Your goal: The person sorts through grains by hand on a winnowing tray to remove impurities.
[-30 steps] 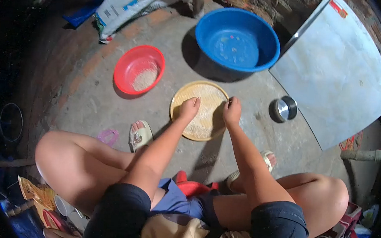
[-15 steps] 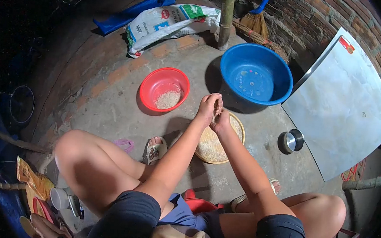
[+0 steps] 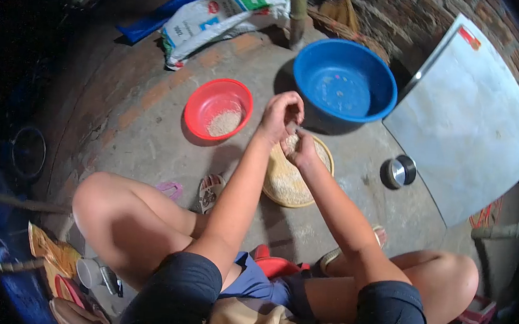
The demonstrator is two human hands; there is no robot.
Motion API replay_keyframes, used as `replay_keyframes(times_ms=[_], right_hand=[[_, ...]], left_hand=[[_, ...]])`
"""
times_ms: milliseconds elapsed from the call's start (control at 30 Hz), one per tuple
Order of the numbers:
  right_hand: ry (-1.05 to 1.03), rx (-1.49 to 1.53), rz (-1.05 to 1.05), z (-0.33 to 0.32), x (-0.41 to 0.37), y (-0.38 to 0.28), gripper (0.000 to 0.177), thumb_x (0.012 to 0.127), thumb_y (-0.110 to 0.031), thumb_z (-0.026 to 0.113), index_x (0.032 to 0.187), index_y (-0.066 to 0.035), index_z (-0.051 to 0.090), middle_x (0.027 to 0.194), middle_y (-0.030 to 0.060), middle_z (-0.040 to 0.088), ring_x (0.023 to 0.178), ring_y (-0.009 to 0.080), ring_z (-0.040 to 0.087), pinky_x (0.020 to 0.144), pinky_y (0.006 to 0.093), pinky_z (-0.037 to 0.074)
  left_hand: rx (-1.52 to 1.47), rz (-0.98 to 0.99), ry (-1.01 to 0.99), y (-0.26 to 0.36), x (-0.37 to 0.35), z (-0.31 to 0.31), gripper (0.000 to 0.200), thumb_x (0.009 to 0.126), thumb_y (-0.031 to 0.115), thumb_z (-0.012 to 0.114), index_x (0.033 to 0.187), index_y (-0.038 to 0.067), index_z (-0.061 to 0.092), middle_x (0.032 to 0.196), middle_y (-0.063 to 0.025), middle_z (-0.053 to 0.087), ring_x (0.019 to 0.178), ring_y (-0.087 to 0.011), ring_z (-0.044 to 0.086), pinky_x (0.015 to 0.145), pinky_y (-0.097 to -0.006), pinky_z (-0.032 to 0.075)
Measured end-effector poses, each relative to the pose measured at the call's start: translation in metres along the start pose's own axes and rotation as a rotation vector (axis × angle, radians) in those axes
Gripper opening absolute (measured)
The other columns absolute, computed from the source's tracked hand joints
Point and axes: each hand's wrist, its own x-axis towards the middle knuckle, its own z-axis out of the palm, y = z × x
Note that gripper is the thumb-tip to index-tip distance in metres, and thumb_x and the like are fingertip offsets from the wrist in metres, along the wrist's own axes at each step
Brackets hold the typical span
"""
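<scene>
My left hand (image 3: 280, 116) is raised over the far side of a round yellow tray (image 3: 271, 184) of pale grain, its fingers curled; whatever they hold is too small to make out. Just below and to the right, my right hand (image 3: 299, 147) is cupped with pale grain in its palm. The two hands nearly meet at the fingertips. Left of them a red basin (image 3: 198, 105) holds a small heap of pale grain (image 3: 224, 123). Behind to the right stands a blue basin (image 3: 345, 77) with small bits on its bottom.
A printed sack (image 3: 222, 22) and a blue sheet lie at the back left, near a post (image 3: 297, 19). On the right are a metal bowl (image 3: 401, 172) and a large pale panel (image 3: 470, 124). A red stool (image 3: 272, 265) is between my legs.
My hands have drawn slightly apart; the left has risen and opened its curl, and the right shows grain in its palm. The view has shifted a little, moving the basins upward.
</scene>
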Motion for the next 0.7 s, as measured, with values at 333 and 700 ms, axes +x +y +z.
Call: replay_keyframes(times_ms=[333, 700], right_hand=[[0.353, -0.028, 0.04, -0.067, 0.001, -0.03, 0.031, 0.09, -0.019, 0.033, 0.059, -0.016, 0.032, 0.048, -0.0051, 0.027, 0.036, 0.0087, 0.021, 0.031, 0.0219, 0.014], [0.481, -0.056, -0.127, -0.203, 0.0, -0.131, 0.021, 0.071, -0.007, 0.034, 0.051, -0.007, 0.038, 0.045, 0.0076, 0.031, 0.034, 0.0222, 0.03, 0.032, 0.0357, 0.02]], left_hand=[[0.403, -0.593, 0.46, -0.128, -0.012, -0.069, 0.026, 0.081, 0.02, 0.045, 0.093, 0.0, 0.057, 0.081, -0.0139, 0.062, 0.075, -0.0279, 0.063, 0.068, -0.0407, 0.049], [1.801, -0.108, -0.105, -0.217, -0.091, -0.046, 0.053, 0.09, 0.032, 0.039, 0.139, 0.018, 0.023, 0.145, -0.0125, 0.016, 0.133, -0.0318, 0.013, 0.108, -0.0408, 0.012]])
